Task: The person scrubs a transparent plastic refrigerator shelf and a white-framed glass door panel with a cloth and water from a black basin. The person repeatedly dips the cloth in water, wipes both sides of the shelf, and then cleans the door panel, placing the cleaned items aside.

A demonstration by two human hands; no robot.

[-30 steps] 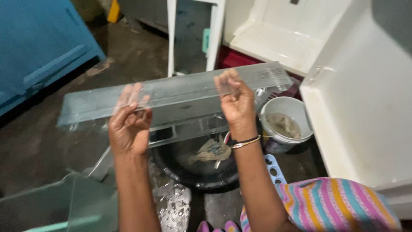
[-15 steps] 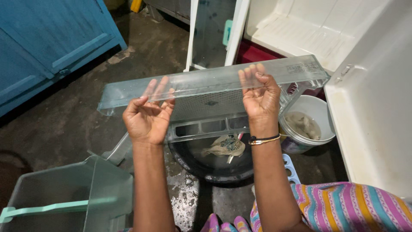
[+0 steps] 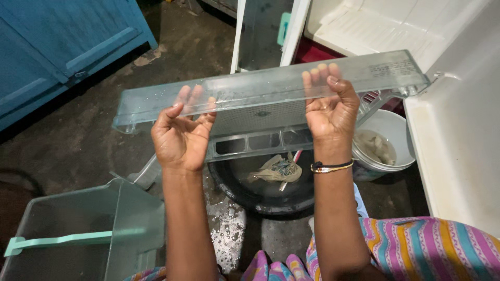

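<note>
I hold the long clear plastic fridge shelf [image 3: 271, 88], wet with droplets, pinched in left hand [image 3: 179, 132] and right hand [image 3: 330, 106]; rinsing seems done, and it is not yet set down.

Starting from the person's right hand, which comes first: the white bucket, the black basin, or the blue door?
From the right hand:
1. White bucket, just right of the wrist.
2. Black basin, below, between the arms.
3. Blue door, far left.

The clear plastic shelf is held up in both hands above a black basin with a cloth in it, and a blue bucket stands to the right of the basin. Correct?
Not quite: the head view shows the bucket is white. The rest holds: left hand and right hand hold the clear shelf above the black basin holding a cloth.
</note>
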